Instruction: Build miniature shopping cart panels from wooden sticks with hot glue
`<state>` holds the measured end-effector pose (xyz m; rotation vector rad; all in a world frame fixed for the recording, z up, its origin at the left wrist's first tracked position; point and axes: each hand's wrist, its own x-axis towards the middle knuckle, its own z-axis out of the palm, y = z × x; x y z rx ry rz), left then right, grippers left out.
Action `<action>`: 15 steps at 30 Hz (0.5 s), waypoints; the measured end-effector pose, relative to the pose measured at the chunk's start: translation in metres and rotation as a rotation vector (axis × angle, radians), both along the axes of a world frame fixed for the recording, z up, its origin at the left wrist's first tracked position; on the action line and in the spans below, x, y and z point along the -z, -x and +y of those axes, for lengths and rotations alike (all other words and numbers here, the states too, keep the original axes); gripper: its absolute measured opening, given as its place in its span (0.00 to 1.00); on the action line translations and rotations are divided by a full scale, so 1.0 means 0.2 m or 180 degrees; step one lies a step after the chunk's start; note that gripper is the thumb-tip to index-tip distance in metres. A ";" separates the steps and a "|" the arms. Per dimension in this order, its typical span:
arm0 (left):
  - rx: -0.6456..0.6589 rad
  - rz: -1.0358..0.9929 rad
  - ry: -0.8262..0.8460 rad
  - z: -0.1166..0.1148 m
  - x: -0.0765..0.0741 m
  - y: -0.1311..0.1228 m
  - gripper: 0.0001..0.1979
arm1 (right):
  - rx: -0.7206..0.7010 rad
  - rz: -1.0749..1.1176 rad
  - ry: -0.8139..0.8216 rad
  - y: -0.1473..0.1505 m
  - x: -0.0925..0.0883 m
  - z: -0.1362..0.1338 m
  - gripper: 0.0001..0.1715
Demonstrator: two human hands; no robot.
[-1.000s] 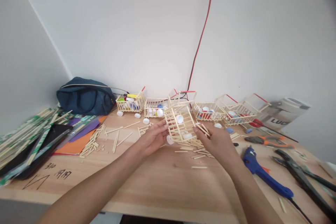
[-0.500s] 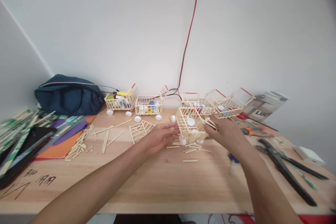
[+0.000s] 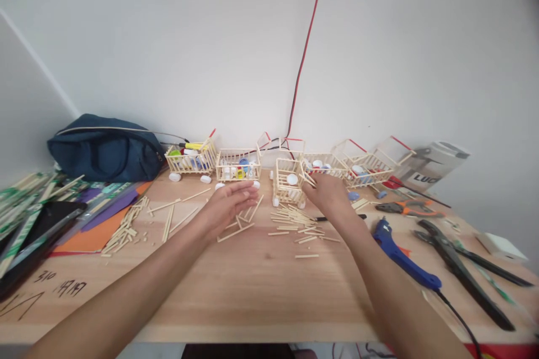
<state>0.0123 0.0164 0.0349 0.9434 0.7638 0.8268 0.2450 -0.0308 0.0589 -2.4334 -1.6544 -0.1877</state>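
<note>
Pinching short sticks (image 3: 309,180) beside a small cart (image 3: 287,195)

Head view, the only one. Hands well apart above a wooden counter (image 3: 269,291). Right hand (image 3: 332,196) just right of centre: fingers closed on the short sticks, at the cart's right side; cannot tell whether skin meets the cart. Left hand (image 3: 223,207) left of centre: fingers extended, grasping nothing, partly covering a loose lattice of sticks (image 3: 236,234).

Small cart at mid-frame, upright on white wheels (image 3: 275,202). Built of pale sticks; red-topped handle (image 3: 290,139) at its rear, white cap (image 3: 292,179) seen inside. Scattered stick pile (image 3: 295,216) directly in front.

Along the wall, more carts carrying coloured caps: two left of it, (image 3: 191,160) the farther one, and two to its right. Dark blue bag (image 3: 101,151) at left; orange sheet (image 3: 90,233) and a heap of cut sticks (image 3: 126,230) below it. Lower right: blue glue gun (image 3: 402,258), orange-handled pliers (image 3: 408,208), black long-handled tool (image 3: 467,280). Red-and-black cable (image 3: 306,47) climbs the wall, top centre.
</note>
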 end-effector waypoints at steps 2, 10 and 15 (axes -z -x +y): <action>-0.0072 0.0038 -0.0048 0.01 -0.01 0.04 0.12 | 0.0057 0.0017 0.0046 0.02 -0.01 0.03 0.18; -0.0426 -0.0089 -0.0104 0.06 0.02 0.14 0.10 | -0.0282 0.0131 -0.0236 0.02 0.01 0.04 0.19; -0.0374 -0.0120 -0.0133 0.07 0.02 0.16 0.10 | -0.0354 0.0331 -0.0585 -0.03 0.03 0.02 0.21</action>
